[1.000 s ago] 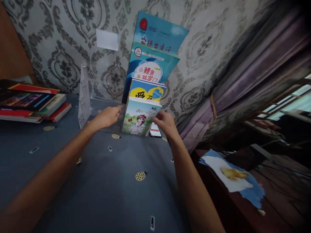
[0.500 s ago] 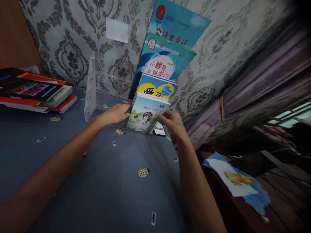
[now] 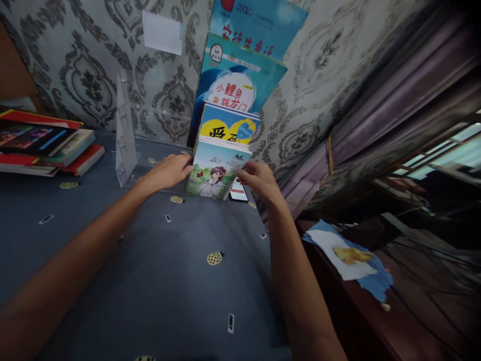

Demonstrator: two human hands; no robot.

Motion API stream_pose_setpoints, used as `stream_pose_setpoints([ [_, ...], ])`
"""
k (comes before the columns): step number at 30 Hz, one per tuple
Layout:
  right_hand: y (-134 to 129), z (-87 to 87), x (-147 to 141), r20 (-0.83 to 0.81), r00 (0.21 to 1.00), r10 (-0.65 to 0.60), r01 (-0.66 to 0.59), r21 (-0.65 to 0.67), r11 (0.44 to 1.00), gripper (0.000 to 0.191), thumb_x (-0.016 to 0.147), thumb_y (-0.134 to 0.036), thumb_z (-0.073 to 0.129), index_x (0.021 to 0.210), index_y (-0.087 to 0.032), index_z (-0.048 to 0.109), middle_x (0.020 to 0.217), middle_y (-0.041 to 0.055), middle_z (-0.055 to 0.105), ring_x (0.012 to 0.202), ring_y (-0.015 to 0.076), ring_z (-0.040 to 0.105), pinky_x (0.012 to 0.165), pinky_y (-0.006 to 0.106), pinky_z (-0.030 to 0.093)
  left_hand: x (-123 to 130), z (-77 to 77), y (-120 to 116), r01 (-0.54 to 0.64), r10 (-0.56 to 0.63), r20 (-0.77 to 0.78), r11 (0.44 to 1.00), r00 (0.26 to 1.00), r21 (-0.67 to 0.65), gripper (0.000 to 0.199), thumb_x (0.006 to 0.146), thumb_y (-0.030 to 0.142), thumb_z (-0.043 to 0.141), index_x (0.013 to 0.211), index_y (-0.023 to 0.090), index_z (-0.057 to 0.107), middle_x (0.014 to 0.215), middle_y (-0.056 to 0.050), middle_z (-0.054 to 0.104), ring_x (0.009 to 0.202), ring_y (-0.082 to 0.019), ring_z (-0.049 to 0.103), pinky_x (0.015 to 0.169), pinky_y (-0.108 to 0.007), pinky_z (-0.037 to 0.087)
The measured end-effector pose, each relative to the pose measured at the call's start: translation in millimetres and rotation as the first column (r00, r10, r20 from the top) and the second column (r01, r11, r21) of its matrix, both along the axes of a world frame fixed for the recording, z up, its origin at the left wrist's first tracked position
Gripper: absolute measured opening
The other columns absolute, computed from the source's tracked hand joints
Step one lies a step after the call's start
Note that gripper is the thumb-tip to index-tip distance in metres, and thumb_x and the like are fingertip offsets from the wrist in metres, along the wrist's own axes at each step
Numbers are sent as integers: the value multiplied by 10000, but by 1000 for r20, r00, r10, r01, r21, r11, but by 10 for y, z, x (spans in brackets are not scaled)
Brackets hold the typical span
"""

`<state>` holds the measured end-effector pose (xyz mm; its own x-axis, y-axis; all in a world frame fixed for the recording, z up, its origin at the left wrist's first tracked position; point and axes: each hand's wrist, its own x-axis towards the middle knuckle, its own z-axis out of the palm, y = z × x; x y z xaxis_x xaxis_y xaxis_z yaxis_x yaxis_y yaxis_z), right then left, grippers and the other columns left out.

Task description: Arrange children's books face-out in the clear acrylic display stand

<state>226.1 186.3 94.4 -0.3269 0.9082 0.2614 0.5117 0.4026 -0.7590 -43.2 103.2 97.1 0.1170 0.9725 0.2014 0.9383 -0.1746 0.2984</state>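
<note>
A small book with a girl on its cover stands at the front of a clear stepped rack. Behind it rise a blue and yellow book, a teal book and a tall blue book. My left hand is at the front book's left edge, its fingers fairly straight and apart from the thumb. At that book's right edge, my right hand has thumb and fingers pinched on the cover's side. A phone lies below my right hand, partly hidden.
Stacked books lie at the left of the patterned tablecloth. White paper is on the wall. At the right are a purple curtain and a dark table with a blue and white cloth.
The view has shifted, so the rack and books appear further left and slightly higher. Both hands stay at the sides of the front book.
</note>
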Motion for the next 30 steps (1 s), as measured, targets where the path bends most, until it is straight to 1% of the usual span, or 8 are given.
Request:
stream_pose_setpoints([
  [3, -11, 11, -6, 9, 1000, -2, 2, 3, 1000, 148, 795, -211, 648, 887, -144, 744, 657, 29, 719, 614, 173, 716, 586, 249, 588, 48, 2, -17, -58, 59, -47, 998, 997, 21, 336, 1027, 329, 387, 1177, 168, 639, 1156, -154, 734, 1083, -313, 683, 927, -413, 497],
  [5, -9, 9, -9, 14, 1000, 0, 0, -1, 1000, 144, 802, -206, 638, 881, -145, 742, 652, 27, 720, 617, 173, 718, 583, 243, 581, 69, -10, -16, -68, 70, -58, 997, 996, 32, 346, 1031, 330, 370, 1176, 167, 638, 1142, -150, 735, 1065, -306, 684, 924, -414, 501],
  [9, -3, 5, -4, 28, 1000, 8, -8, -4, 1000, 138, 803, -202, 637, 873, -146, 741, 680, 31, 735, 608, 163, 710, 579, 240, 577, 80, -32, 1, -83, 84, -56, 996, 995, 31, 356, 1035, 345, 355, 1163, 173, 639, 1045, -135, 744, 1007, -291, 691, 909, -416, 506],
  [14, -27, 37, 13, 23, 1000, 21, -21, -3, 1000, 145, 806, -227, 665, 893, -149, 750, 705, 37, 742, 618, 158, 704, 603, 252, 587, 71, -20, 6, -81, 83, -71, 996, 994, 29, 350, 1023, 330, 367, 1179, 164, 633, 1126, -162, 731, 1054, -334, 683, 919, -457, 503],
  [19, -54, 97, 51, 32, 999, 30, -30, -8, 1000, 163, 809, -226, 680, 929, -152, 761, 693, 38, 729, 632, 179, 710, 619, 279, 591, 51, -25, 8, -67, 69, -86, 997, 994, 30, 362, 1021, 333, 367, 1188, 164, 640, 1154, -173, 731, 1069, -330, 682, 913, -441, 506],
  [25, -101, 187, 116, 3, 999, 35, -35, -9, 999, 253, 818, -302, 739, 1012, -139, 739, 720, 55, 740, 649, 196, 715, 617, 292, 588, 32, -12, -8, -47, 49, -93, 998, 994, 30, 381, 1020, 326, 371, 1230, 151, 637, 1183, -177, 729, 1076, -316, 687, 915, -425, 507],
  [28, -147, 255, 154, -17, 1000, 15, -15, 27, 1000, 269, 816, -327, 754, 1010, -141, 732, 686, 42, 721, 637, 198, 709, 592, 281, 569, 37, 15, -35, -49, 52, -104, 998, 993, 30, 390, 1021, 329, 367, 1240, 149, 636, 1183, -174, 734, 1073, -317, 693, 910, -419, 508],
  [30, -196, 321, 174, -32, 999, -16, 19, 90, 996, 254, 826, -342, 737, 988, -147, 731, 682, 35, 710, 639, 193, 708, 588, 276, 560, 34, 25, -55, -37, 40, -111, 999, 993, 34, 394, 1019, 332, 365, 1242, 150, 634, 1170, -168, 740, 1063, -315, 698, 896, -408, 510],
])
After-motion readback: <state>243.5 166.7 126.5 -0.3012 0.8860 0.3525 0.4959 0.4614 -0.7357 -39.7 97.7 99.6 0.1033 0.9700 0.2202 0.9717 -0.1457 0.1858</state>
